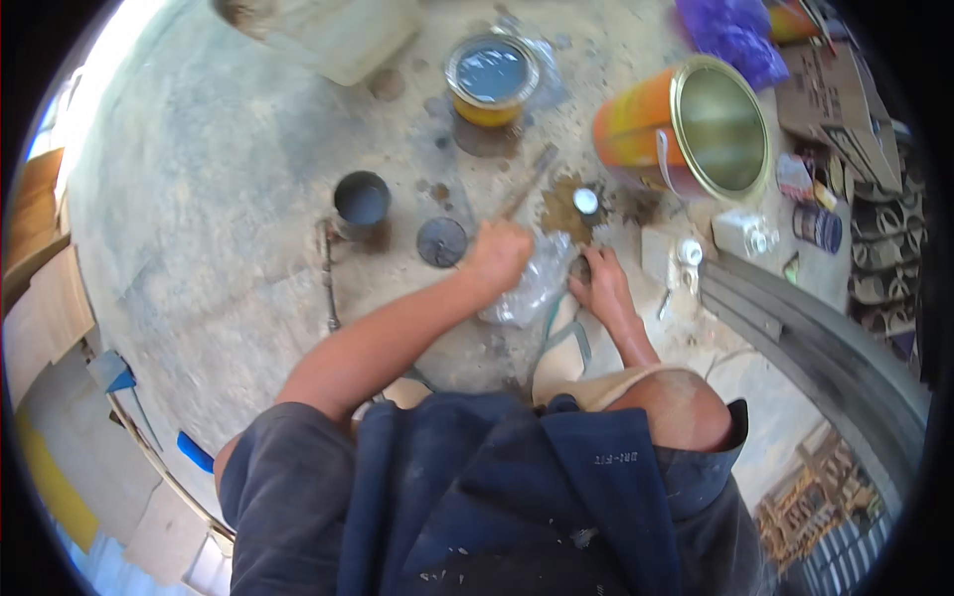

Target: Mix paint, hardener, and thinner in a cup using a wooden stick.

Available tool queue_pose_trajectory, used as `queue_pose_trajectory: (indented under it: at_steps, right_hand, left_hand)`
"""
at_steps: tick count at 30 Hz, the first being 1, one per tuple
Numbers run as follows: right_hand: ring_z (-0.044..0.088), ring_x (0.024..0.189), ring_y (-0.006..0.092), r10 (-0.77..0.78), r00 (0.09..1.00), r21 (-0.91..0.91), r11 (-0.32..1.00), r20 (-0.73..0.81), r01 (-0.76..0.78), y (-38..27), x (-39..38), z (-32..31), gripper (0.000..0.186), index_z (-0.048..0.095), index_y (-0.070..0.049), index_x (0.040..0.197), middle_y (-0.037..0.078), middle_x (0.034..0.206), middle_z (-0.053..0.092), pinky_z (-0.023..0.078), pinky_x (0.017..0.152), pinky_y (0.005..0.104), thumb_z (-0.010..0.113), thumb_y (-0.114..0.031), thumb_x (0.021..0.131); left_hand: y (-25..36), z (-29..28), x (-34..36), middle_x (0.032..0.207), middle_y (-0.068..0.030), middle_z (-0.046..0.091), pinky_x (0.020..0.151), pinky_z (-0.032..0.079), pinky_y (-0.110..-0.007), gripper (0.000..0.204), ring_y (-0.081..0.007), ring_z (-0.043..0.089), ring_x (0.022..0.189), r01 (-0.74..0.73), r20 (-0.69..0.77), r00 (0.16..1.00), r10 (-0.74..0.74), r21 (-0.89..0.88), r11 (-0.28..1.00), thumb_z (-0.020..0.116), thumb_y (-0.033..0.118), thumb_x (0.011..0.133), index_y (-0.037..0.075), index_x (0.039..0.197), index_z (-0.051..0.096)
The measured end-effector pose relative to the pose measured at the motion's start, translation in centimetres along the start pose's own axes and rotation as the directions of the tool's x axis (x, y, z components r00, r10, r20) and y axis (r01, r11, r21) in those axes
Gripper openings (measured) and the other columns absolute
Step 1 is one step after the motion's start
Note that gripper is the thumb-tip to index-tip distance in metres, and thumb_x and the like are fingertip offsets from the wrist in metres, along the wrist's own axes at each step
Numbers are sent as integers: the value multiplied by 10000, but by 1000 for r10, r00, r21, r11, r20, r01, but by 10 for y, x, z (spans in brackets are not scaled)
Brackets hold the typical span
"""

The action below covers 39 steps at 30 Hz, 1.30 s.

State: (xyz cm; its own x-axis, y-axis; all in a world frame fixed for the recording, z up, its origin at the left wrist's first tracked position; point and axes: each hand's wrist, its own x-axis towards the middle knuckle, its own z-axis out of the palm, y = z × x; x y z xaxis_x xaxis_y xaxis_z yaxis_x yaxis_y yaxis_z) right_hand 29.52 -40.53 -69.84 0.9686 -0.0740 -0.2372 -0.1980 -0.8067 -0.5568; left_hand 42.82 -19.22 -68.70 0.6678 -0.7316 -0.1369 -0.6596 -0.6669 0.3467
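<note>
My left hand (497, 253) grips a flat stick (535, 174) that slants up and to the right over the stained concrete floor. My right hand (601, 293) is closed on a small dark object (581, 268) that I cannot make out, beside a crumpled clear plastic bag (527, 288) lying between my hands. Just left of my left hand lies a round dark lid (440, 243). A white-topped small container (585, 200) stands in a brown spill above my right hand. Farther left is a dark cup (360, 204); above, a yellow can (482, 104) holds bluish liquid.
A large orange bucket (631, 129), white bottles (656, 253), purple plastic (735, 45) and a cardboard box (825, 99) are on the right, near shelved sandals (884, 248) and a grey metal rail (815, 348). A pale jug (328, 30) is at top, boards (45, 308) at left.
</note>
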Motion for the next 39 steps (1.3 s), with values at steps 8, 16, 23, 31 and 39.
queue_pose_trajectory:
  at_steps: [8, 16, 23, 31, 39]
  right_hand:
    - [539, 699, 143, -67, 940, 306, 951, 335, -41, -88, 37, -119, 510, 637, 2, 1216, 76, 923, 637, 475, 640, 238, 764, -91, 731]
    - [601, 818, 157, -605, 753, 202, 728, -259, 655, -298, 208, -265, 423, 622, -12, 1280, 71, 973, 658, 526, 782, 273, 723, -31, 869]
    - [591, 716, 285, -553, 826, -295, 776, 109, 558, -381, 404, -262, 318, 687, 13, 1101, 140, 910, 701, 499, 674, 367, 671, -93, 801]
    - [661, 777, 334, -867, 392, 76, 433, 309, 898, -404, 417, -249, 342, 695, -1, 1142, 164, 973, 732, 543, 718, 378, 642, -101, 820]
    - [670, 800, 340, -824, 545, -5, 551, 152, 834, -368, 398, -211, 345, 695, -15, 1158, 171, 983, 735, 552, 743, 377, 639, -104, 830]
  left_hand:
    - [-44, -257, 44, 708, -76, 667, 599, 508, -380, 182, -212, 579, 610, 142, 504, 857, 105, -427, 893, 701, 207, 739, 54, 838, 706]
    - [-221, -444, 94, 812, -54, 621, 544, 406, -256, 118, -119, 497, 610, 233, -168, 754, -635, -835, 499, 686, 155, 852, 54, 913, 691]
    - [-245, -389, 135, 841, -66, 658, 570, 433, -268, 200, -139, 526, 643, 224, -16, 813, -583, -914, 337, 669, 174, 811, 33, 945, 717]
    - [-321, -349, 120, 831, -106, 685, 620, 479, -276, 260, -193, 601, 711, -76, -214, 899, -382, -935, 345, 663, 200, 779, -1, 929, 728]
    - [-247, -358, 128, 789, -136, 675, 563, 487, -293, 274, -203, 595, 641, 153, -176, 755, -631, -889, 431, 662, 184, 805, -78, 875, 703]
